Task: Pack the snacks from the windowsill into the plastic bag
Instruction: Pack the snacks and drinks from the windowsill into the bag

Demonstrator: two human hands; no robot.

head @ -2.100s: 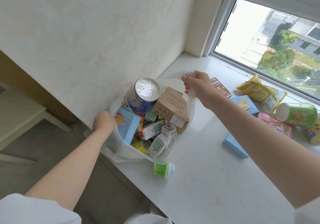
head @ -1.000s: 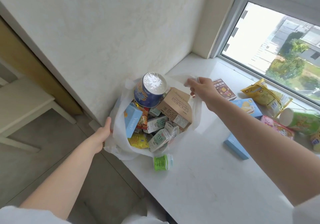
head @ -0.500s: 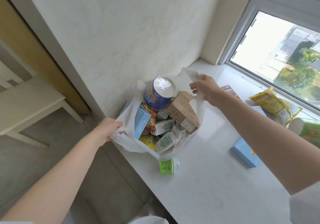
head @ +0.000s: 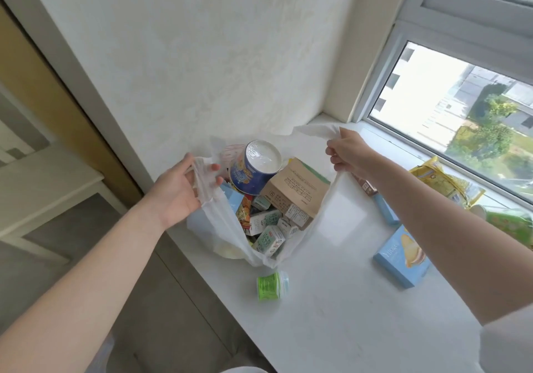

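Observation:
A white plastic bag (head: pixel 215 228) sits at the left end of the windowsill (head: pixel 331 300), stuffed with snacks: a blue foil-topped cup (head: pixel 253 170), a brown carton (head: pixel 297 196) and several small milk cartons (head: pixel 269 235). My left hand (head: pixel 178 191) holds the bag's left handle, thumb over the plastic. My right hand (head: pixel 346 153) grips the right handle and lifts it. On the sill lie a small green bottle (head: pixel 272 286), a light-blue box (head: pixel 402 255), a yellow bag (head: pixel 438 180) and a green cup (head: pixel 510 222).
A white wall (head: pixel 216 55) rises behind the bag. The window (head: pixel 461 98) runs along the right. The sill's front edge drops to a grey floor (head: pixel 150 300). A white table (head: pixel 37 188) stands at the left beside a doorway.
My left hand has moved from low on the bag's side up to its left handle. My right hand has raised the right handle. The view has tilted upward.

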